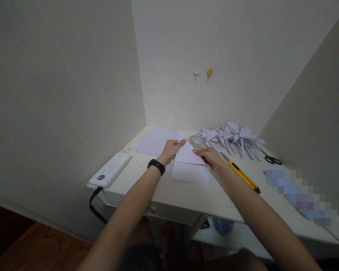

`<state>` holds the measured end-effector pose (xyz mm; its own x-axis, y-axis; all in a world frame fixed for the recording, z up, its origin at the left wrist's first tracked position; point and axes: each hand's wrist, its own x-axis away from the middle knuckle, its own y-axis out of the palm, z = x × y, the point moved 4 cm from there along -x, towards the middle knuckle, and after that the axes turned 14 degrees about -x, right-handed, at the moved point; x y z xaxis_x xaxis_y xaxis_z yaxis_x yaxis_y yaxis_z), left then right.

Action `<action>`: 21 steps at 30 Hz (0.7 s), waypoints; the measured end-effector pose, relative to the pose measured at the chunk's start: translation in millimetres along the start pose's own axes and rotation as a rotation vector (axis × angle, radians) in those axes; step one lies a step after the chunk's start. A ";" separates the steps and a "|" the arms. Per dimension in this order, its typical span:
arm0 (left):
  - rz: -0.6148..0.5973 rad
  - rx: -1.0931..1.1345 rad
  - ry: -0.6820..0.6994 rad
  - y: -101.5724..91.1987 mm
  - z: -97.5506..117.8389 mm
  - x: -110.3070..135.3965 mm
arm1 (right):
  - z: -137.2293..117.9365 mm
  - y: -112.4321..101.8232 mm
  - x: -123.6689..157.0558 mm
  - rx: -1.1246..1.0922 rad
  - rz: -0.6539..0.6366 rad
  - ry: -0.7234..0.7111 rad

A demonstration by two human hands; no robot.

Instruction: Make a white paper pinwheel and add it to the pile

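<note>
A white sheet of paper (190, 170) lies on the pale desk (169, 190), its far corners folded in to a point. My left hand (173, 148), with a black band at the wrist, pinches the left flap near the top. On the right flap, my right hand (210, 157) presses down with curled fingers. Just beyond both hands stands a roll of clear tape (197, 141).
A stack of flat white sheets (156, 141) lies at the back left, a heap of folded paper shapes (233, 137) at the back right. A yellow utility knife (243, 176), black scissors (272, 159) and a white power bank (110, 170) with a black cable also sit on the desk.
</note>
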<state>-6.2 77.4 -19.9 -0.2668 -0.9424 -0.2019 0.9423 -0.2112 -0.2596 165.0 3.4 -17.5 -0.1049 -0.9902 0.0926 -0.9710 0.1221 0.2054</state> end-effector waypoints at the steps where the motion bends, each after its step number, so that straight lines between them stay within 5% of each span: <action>1: 0.005 -0.012 -0.002 -1.0 -0.6 -0.4 | 0.7 0.2 0.9 -0.006 0.001 0.004; 13: -0.160 0.114 -0.076 9.7 -0.3 6.5 | 7.2 -13.5 20.1 0.027 -0.014 -0.084; 21: -0.169 0.255 -0.129 11.8 -2.3 4.2 | 18.0 -10.1 23.4 -0.195 0.011 -0.052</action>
<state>3.3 71.6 -26.0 -0.4115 -0.9100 -0.0510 0.9114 -0.4104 -0.0308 168.4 -22.2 -34.9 -0.1314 -0.9903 0.0461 -0.9102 0.1389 0.3901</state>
